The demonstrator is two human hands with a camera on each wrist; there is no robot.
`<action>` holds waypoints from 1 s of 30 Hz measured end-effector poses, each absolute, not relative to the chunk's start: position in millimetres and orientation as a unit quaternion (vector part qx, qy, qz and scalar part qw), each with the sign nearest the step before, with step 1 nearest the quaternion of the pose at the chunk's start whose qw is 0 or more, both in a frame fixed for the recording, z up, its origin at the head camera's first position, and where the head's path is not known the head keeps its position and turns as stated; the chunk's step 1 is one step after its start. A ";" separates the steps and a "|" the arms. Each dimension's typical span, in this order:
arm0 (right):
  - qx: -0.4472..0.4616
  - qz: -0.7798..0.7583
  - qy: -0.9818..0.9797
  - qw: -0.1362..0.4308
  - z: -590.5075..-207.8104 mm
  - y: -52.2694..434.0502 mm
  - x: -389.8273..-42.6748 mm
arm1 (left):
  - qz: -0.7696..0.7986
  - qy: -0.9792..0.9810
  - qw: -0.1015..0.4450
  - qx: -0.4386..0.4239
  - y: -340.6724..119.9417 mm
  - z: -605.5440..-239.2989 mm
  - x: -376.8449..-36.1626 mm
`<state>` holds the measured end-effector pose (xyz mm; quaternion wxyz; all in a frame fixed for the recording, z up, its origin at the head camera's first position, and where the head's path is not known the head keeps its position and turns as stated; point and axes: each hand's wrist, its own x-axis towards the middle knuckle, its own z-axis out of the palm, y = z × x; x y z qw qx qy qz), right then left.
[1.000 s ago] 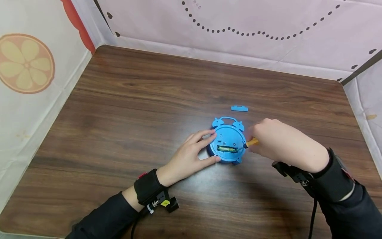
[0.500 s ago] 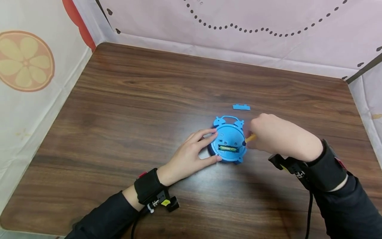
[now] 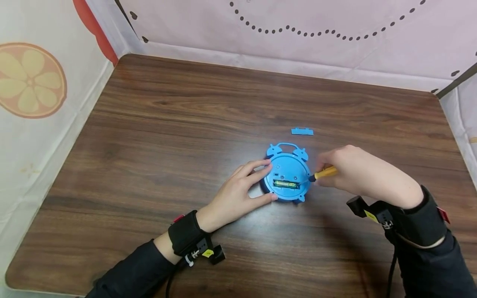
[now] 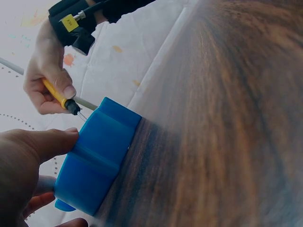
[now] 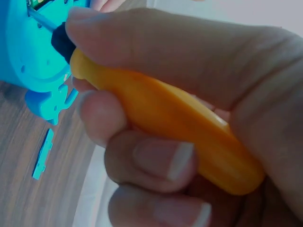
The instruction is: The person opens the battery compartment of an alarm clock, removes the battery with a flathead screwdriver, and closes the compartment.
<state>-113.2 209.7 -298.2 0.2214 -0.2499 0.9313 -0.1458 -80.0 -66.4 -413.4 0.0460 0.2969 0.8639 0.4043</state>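
Dark wood-grain table (image 3: 167,124), pink dotted backdrop (image 3: 335,25), left hand (image 3: 238,192) fingers gripping blue clock (image 3: 287,176), right hand (image 3: 354,171) clasping yellow screwdriver (image 3: 325,174), loose blue cover (image 3: 302,131) beyond

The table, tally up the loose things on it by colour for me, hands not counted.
Blue: 2, the alarm clock lying face down and its battery cover lying apart behind it.
Orange: 1, the screwdriver held in the right hand.
Green and yellow: 1, the battery in the clock's open compartment.
Total: 4.
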 end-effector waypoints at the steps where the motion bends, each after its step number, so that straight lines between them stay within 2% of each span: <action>1: -0.250 -0.152 0.931 0.218 -298.8 212.8 -111.5 | 0.404 0.863 0.046 0.298 -65.9 -413.3 -80.0; 11: -0.254 -0.195 0.932 0.171 -305.3 232.9 -97.5 | 0.412 0.859 0.042 0.300 -64.5 -412.6 -80.7; 30: -0.228 -0.256 0.932 0.119 -333.3 258.6 -75.3 | 0.422 0.855 0.046 0.299 -63.0 -413.0 -81.0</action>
